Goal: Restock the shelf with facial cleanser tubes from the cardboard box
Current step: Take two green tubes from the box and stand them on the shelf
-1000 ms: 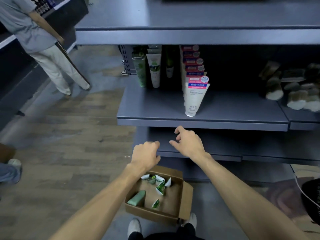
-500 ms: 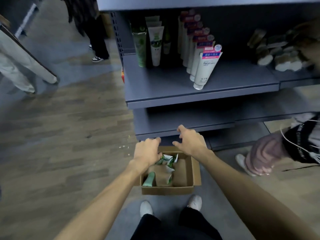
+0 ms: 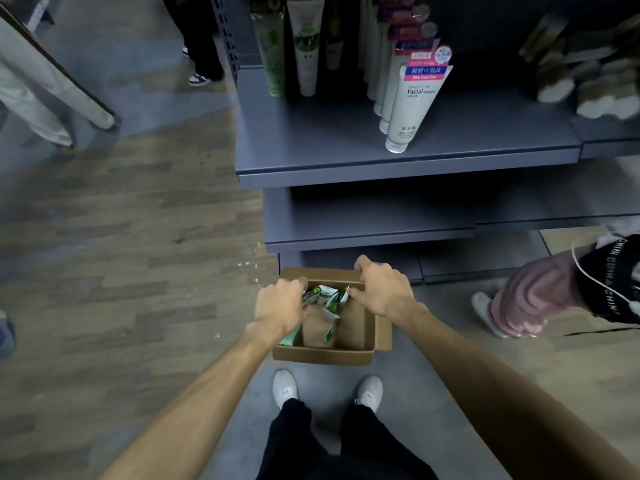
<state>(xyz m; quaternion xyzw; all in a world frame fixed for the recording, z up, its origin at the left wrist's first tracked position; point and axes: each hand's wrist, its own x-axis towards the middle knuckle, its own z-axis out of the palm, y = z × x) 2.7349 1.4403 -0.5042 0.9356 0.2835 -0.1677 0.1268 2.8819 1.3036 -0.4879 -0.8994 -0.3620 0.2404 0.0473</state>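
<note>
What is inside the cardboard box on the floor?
Green-and-white tubes lie in the cardboard box, mostly at its far end. The left hand covers some, so their count is unclear.

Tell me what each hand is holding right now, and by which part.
Left hand reaches among the green tubes; grip hidden. Right hand holds the cardboard box by its far rim.

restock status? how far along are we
Done: white tubes and green tubes stand on the shelf. In hand: left hand and right hand reach into the cardboard box. Left: boxed green tubes.
</note>
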